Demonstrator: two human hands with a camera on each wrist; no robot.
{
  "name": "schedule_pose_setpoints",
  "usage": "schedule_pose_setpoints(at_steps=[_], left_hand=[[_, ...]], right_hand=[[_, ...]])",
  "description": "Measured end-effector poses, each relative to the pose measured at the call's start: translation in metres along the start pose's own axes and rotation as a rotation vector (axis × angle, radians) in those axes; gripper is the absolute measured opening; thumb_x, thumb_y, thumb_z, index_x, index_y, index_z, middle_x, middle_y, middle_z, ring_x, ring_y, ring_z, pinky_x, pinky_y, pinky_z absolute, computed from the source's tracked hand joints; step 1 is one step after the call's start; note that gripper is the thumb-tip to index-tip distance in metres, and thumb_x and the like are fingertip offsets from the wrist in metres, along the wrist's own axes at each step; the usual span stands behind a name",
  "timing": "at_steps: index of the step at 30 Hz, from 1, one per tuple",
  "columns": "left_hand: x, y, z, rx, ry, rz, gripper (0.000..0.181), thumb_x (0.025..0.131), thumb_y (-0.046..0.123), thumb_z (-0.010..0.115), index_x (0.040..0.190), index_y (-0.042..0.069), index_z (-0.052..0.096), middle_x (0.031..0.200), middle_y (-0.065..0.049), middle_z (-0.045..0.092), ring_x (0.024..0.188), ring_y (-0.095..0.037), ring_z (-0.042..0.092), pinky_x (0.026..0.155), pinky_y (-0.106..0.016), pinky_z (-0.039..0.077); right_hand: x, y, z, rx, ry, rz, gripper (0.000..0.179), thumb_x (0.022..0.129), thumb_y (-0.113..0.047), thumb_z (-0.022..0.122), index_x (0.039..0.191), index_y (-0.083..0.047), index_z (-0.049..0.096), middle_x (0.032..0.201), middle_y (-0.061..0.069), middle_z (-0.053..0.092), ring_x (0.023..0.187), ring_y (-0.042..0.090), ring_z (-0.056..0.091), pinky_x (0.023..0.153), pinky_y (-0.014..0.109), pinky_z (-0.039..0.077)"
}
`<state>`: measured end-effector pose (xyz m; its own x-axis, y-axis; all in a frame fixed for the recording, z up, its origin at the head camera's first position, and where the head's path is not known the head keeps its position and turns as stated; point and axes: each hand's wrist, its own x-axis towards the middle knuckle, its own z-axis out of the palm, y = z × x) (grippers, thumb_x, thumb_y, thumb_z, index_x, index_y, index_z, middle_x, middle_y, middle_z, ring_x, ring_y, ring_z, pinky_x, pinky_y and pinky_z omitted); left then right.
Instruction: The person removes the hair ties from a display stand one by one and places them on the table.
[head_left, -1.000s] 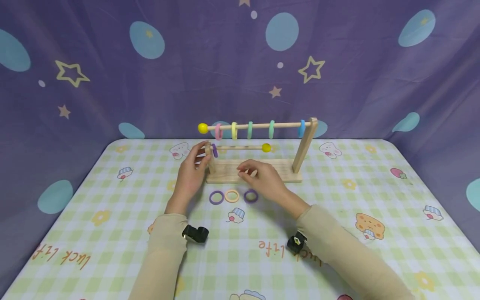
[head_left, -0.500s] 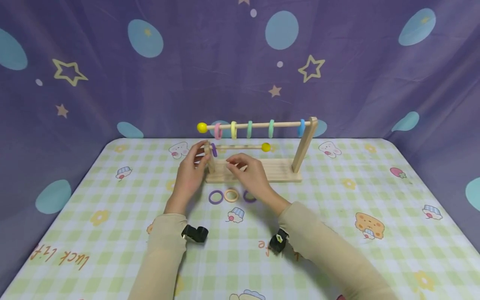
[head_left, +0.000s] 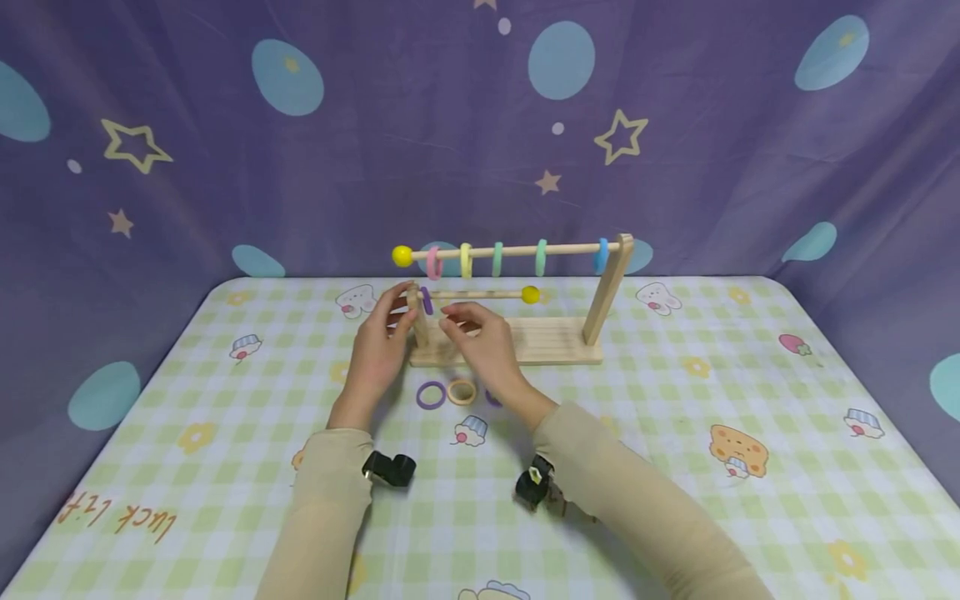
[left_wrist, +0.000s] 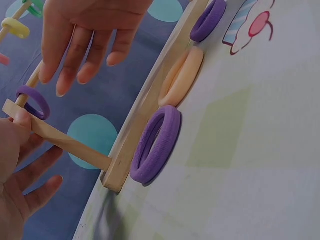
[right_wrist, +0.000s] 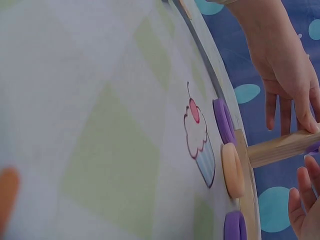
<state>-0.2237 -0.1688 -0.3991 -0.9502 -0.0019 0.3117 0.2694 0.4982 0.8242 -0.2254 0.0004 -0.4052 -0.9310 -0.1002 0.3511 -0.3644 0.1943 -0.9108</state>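
Note:
My left hand grips the short post of a wooden rack, thumb on its near side and fingers around the far side. A purple hair tie hangs on the lower rod right beside that post. Just right of this hair tie is my right hand, its fingers loosely bent and nothing between them. On the cloth before the rack lie a purple hair tie, an orange hair tie and another purple one; my right hand partly covers the last in the head view.
The upper rod carries pink, yellow, green and blue hair ties and ends in a yellow ball. A taller post stands at the right of the wooden base. A patterned curtain hangs behind the table.
My right hand has moved left along the rack, toward the purple hair tie on the lower rod, and now overlaps the right-hand purple one on the cloth. My left hand stays at the post.

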Motion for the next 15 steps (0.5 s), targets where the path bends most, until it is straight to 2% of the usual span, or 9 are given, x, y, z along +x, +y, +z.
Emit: schedule_pose_setpoints(at_steps=[7,15], left_hand=[[0.0,0.001,0.0,0.007,0.0,0.007,0.045,0.104,0.019,0.053,0.148,0.013,0.044,0.135,-0.019,0.057,0.12,-0.033,0.057,0.097,-0.045,0.048],[0.0,0.0,0.0,0.009,0.002,0.009,0.045,0.104,0.018,0.053,0.148,0.013,0.045,0.134,-0.019,0.057,0.119,-0.033,0.058,0.097,-0.045,0.048]], right_hand=[[0.002,-0.004,0.008,0.021,0.024,0.038,0.019,0.092,-0.01,0.071,0.109,-0.002,0.073,0.103,0.009,0.073,0.086,0.02,0.065,0.08,0.028,0.053],[0.005,-0.005,0.015,0.036,0.054,0.069,0.018,0.091,-0.009,0.072,0.108,-0.001,0.073,0.103,0.009,0.074,0.081,0.018,0.064,0.076,0.025,0.053]])
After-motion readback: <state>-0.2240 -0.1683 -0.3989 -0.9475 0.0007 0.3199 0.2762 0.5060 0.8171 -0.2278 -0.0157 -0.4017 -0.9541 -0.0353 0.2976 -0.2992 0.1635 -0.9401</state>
